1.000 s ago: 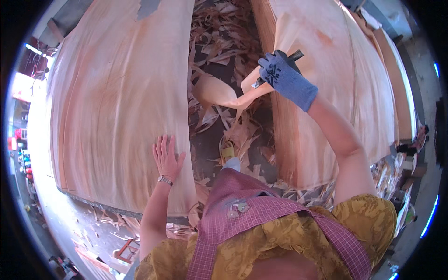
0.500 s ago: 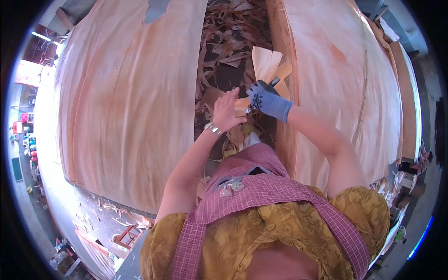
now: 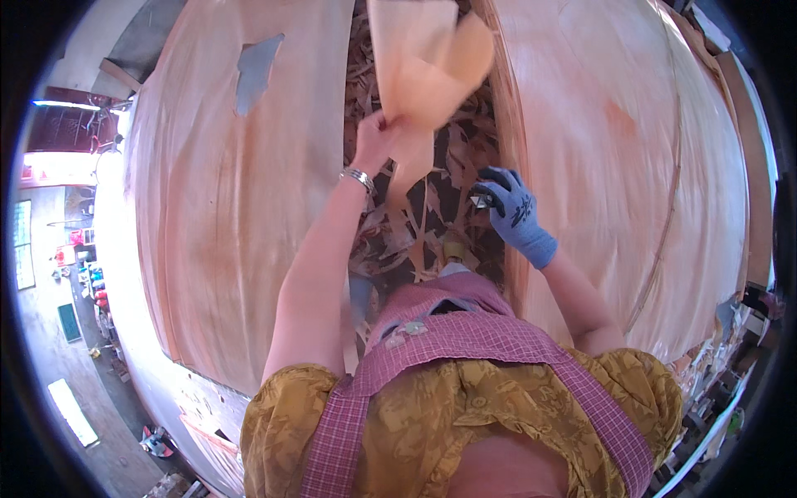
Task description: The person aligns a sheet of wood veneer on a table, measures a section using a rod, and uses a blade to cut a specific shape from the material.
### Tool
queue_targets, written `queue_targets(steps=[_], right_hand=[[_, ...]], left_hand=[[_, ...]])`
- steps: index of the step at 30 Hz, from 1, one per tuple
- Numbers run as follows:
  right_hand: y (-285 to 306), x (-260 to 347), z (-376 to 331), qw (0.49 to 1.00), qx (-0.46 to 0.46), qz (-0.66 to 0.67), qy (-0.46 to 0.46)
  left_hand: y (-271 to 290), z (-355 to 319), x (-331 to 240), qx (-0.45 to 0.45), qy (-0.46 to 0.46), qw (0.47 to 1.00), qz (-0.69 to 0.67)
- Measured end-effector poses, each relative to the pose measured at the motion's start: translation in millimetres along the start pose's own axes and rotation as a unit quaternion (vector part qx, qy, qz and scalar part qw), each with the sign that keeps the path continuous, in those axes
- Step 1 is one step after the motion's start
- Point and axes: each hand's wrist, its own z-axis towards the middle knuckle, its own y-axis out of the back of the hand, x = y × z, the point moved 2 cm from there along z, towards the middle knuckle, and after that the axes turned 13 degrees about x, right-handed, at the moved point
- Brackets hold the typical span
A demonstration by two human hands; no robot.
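Observation:
A loose, curling piece of pale wood veneer [image 3: 425, 79] hangs above the gap between two big stacks of veneer. My left hand [image 3: 375, 143], bare with a metal bracelet at the wrist, is closed on its lower left edge. My right hand [image 3: 516, 214] wears a blue-grey glove with dark fingertips and is curled round a small tool [image 3: 481, 200]. Only the tool's shiny metal end and some dark body show, so its exact kind is unclear. This hand hovers beside the right stack, apart from the veneer piece.
A veneer stack [image 3: 241, 199] on the left has a torn hole showing grey at its far end. The right stack [image 3: 598, 183] bears a long crack. Veneer scraps [image 3: 390, 236] litter the dark floor between them, where a foot [image 3: 453, 267] shows.
My left hand has taken hold of the veneer piece and swung it up and away, leftward. My right hand has drawn back toward me with the tool, away from the veneer.

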Motion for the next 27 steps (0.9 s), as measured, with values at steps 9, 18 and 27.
queue_targets(steps=[9,18,27], right_hand=[[-34,-35,126,0.966,-0.129,0.212,-0.067],[14,21,310,0.867,0.013,0.497,0.024],[50,19,399,0.831,0.117,0.543,0.015]], left_hand=[[119,71,-207,-0.139,-0.158,0.973,-0.094],[234,68,-313,-0.119,-0.319,0.928,-0.151],[309,127,-324,-0.157,-0.331,0.916,-0.166]])
